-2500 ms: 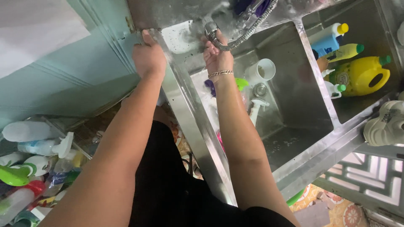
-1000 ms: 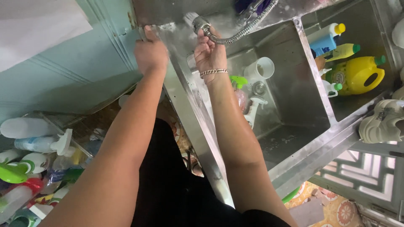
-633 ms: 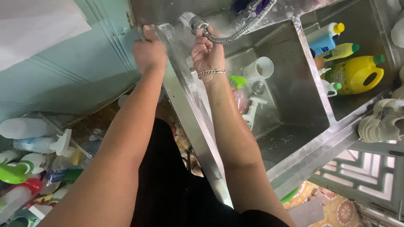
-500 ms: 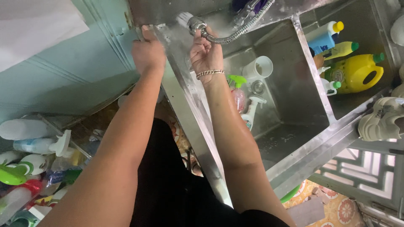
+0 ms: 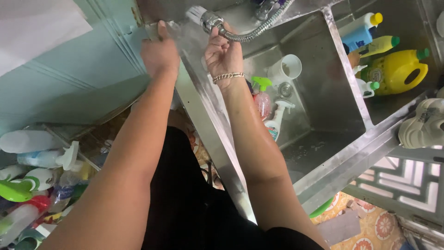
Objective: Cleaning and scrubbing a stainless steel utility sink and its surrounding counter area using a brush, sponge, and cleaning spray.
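Sprayer's crept left over the last couple seconds. Right hand (image 5: 223, 52) curls round the flexible hose (image 5: 252, 33), aiming the spray head (image 5: 200, 15) at the steel sink (image 5: 344, 69) edge; left hand (image 5: 159, 52) pinches a rag (image 5: 152, 31) there.

Both arms are bare, no sleeves visible. Right hand (image 5: 223, 52) wears a chain bracelet (image 5: 228, 77) at the wrist. Dark garment (image 5: 185, 203) below.

The sink (image 5: 344, 99) is dull brushed steel, the hose (image 5: 249, 33) ribbed shiny metal, the jug (image 5: 400, 69) glossy yellow plastic.
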